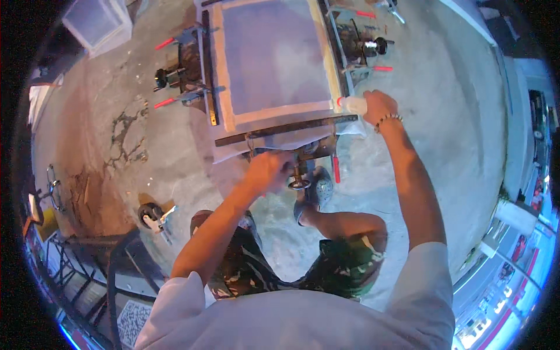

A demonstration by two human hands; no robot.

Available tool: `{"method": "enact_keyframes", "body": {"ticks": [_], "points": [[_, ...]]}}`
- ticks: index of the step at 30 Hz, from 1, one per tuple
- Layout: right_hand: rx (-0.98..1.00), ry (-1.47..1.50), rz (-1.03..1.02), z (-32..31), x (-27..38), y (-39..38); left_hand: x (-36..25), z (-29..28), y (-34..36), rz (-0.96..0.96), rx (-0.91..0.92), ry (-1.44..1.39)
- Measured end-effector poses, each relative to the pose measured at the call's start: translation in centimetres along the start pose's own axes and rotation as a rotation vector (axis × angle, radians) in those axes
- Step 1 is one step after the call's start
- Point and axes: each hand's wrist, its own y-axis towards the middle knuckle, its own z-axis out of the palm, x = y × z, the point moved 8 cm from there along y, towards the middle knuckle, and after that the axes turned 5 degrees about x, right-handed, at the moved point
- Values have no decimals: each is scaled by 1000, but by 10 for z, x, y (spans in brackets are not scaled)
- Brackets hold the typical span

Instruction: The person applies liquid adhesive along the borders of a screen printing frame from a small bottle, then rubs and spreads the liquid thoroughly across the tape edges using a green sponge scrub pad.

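Observation:
In front of me a wooden frame point(224, 76) lies under a sheet of pale, see-through mesh point(274, 58), pulled out to dark metal clamp bars point(286, 129) along its sides. My right hand point(382, 108) is closed around a whitish squeeze bottle point(354, 105), its red tip pointing left at the frame's near right corner. Just below the near clamp bar is my left hand point(269, 169), close to a metal screw with a round handwheel point(299, 184). Motion smears its fingers, so whether it grips anything is unclear.
Red-handled levers point(165, 103) and black knobs point(380, 45) stick out on both sides of the frame. A caster wheel point(153, 216) stands on the concrete floor to the left, near cracked patches. Another pale framed panel point(96, 23) is at the far left.

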Motion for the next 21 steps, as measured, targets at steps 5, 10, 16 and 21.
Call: {"method": "enact_keyframes", "body": {"ticks": [5,10,16,21], "points": [[-37,-48,11,45,1,23,20,64,42,206,32,-21],[-90,-59,61,68,5,33,32,96,52,282,60,17],[-90,-80,97,78,13,35,23,94,48,355,44,26],[-111,-115,118,63,27,28,24,105,52,351,131,86]]}}
